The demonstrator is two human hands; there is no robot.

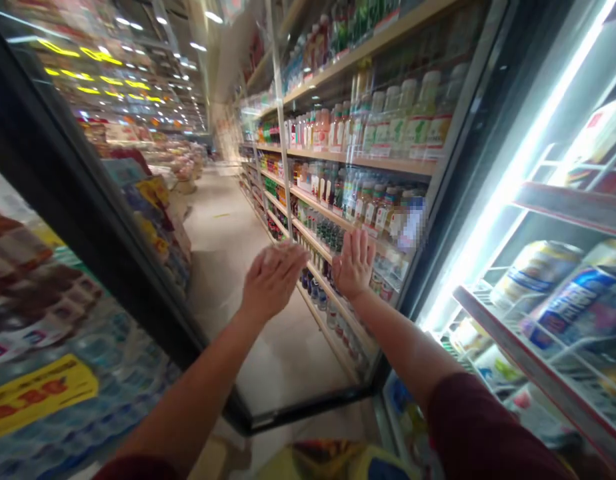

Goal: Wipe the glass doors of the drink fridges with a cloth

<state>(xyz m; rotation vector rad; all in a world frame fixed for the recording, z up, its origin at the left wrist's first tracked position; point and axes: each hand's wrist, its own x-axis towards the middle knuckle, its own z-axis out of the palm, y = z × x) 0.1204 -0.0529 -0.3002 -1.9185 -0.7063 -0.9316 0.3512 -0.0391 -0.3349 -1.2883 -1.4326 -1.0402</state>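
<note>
A glass door (268, 373) in a black frame stands in front of me, swung out from a lit fridge. Both my arms reach forward toward its pane. My right hand (355, 263) is raised with the palm forward and fingers stretched out, seemingly flat against the glass. To its left, my left hand (273, 277) is turned sideways, fingers extended and close together, holding nothing. Whether the left one touches the pane I cannot tell. Bottles (383, 207) on wooden shelves (328, 213) show through or in the glass behind my hands.
At right, the lit fridge has wire shelves with red-edged price rails (528, 353) and several packages (583, 307). Stacked bottle packs with a yellow price sign (43, 397) stand at left. A pale aisle floor (218, 213) runs ahead. Something yellow (333, 460) is at the bottom edge.
</note>
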